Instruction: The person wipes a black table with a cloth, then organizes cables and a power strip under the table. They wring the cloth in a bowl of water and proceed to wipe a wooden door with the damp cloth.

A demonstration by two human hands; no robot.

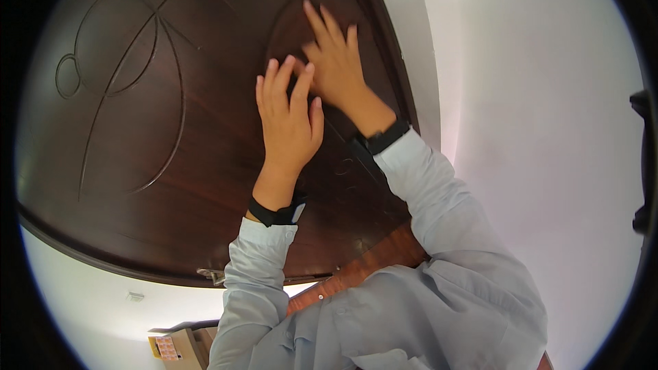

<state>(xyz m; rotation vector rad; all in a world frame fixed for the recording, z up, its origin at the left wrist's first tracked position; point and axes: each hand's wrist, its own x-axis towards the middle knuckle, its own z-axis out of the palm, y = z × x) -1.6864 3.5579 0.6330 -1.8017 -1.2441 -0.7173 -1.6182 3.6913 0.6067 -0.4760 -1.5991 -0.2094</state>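
Observation:
A dark brown wooden door (221,164) with curved carved lines fills the upper left and middle of the head view. Over it, near its right side, are both of my hands, fingers spread. My left hand (288,123) is the lower one, with its palm towards the door. Up and to the right of it, my right hand (336,64) has its fingers fanned out and slightly blurred. Neither holds anything that I can see. Whether the fingertips touch the wood cannot be told. Black bands circle both wrists, beside light shirt cuffs.
A pale wall (524,113) stands to the right of the dark door frame (380,36). At the door's lower edge is a metal handle (212,275). A light wooden cabinet (185,352) shows at the bottom left, and reddish-brown wood (370,267) lies by my shirt.

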